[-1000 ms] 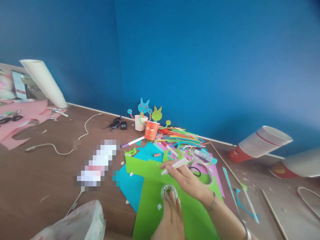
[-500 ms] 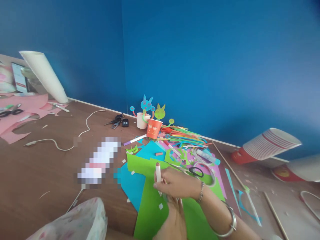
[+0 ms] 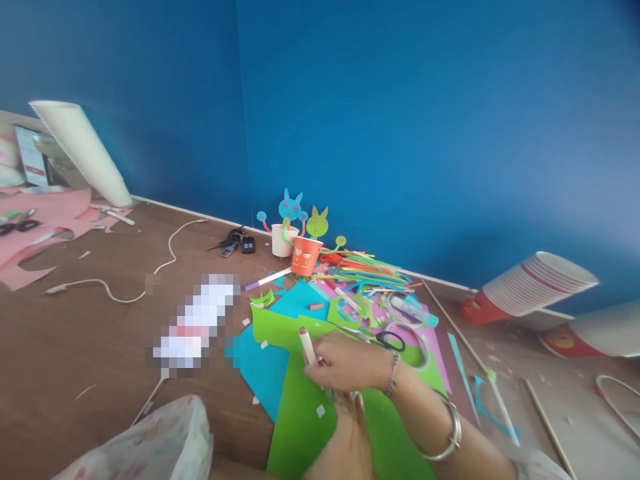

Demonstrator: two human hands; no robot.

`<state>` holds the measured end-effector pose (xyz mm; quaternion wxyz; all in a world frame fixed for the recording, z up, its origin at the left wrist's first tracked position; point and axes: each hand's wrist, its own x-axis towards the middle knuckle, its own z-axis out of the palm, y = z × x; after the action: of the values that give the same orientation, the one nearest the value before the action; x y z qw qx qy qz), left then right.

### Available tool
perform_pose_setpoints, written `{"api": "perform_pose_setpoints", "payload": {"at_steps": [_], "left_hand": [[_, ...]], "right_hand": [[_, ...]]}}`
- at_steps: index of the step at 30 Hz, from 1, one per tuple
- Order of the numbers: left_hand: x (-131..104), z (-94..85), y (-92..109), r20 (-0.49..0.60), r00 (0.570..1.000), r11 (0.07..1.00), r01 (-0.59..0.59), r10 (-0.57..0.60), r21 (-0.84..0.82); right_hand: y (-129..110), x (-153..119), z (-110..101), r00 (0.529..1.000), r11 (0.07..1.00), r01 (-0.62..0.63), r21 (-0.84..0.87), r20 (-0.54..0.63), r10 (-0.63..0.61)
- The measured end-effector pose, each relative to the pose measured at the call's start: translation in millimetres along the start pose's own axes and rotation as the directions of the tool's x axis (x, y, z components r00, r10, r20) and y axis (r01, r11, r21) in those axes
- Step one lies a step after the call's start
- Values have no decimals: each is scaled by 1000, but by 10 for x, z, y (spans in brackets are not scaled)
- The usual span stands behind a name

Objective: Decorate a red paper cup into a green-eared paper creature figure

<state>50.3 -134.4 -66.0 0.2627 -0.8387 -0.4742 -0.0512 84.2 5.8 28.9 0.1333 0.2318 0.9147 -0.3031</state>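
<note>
My right hand (image 3: pixel 345 360) is closed around a white marker (image 3: pixel 308 345) with a reddish-brown end, which leans up and to the left. Below it, my left hand (image 3: pixel 343 433) reaches in from the bottom edge with its fingers curled. Most of those fingers are hidden behind the right hand, and what they hold cannot be made out. Both hands are over a green paper sheet (image 3: pixel 300 413). A small reddish-brown cap (image 3: pixel 317 307) lies on blue paper (image 3: pixel 295 300) just beyond. Scissors (image 3: pixel 390 341) with black handles rest beside the right wrist.
A white cup (image 3: pixel 283 241) and a red cup (image 3: pixel 307 257) carry paper animal figures. Behind the hands lie colourful pipe cleaners (image 3: pixel 373 267) and a tape roll (image 3: pixel 423 350). Stacked paper cups (image 3: pixel 535 287) lean at right. A blurred-out phone (image 3: pixel 200 320), cable and keys (image 3: pixel 233 240) are left.
The marker has tipped further to the left in my right hand, which has turned slightly. My left hand stays almost in place. The whole view has shifted a little.
</note>
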Motion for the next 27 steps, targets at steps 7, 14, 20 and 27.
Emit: {"api": "perform_pose_setpoints", "payload": {"at_steps": [7,14,20,27], "left_hand": [[26,-49,-69,-15,1000,999,-19,19,30],[31,-71,-110,-18,999,1000,-26,26,11],[27,-62,-82,0,1000,1000,-28,28,13],[41,-160,-154,44,998,997,-41,38,61]], "right_hand": [[6,53,33,1000,996,10,-86,26,-7],[-29,65,-49,998,996,-47,-70,35,50],[59,77,-41,996,996,-85,6,10,85],[191,58,-24,993,987,-108,120,-42,113]]}}
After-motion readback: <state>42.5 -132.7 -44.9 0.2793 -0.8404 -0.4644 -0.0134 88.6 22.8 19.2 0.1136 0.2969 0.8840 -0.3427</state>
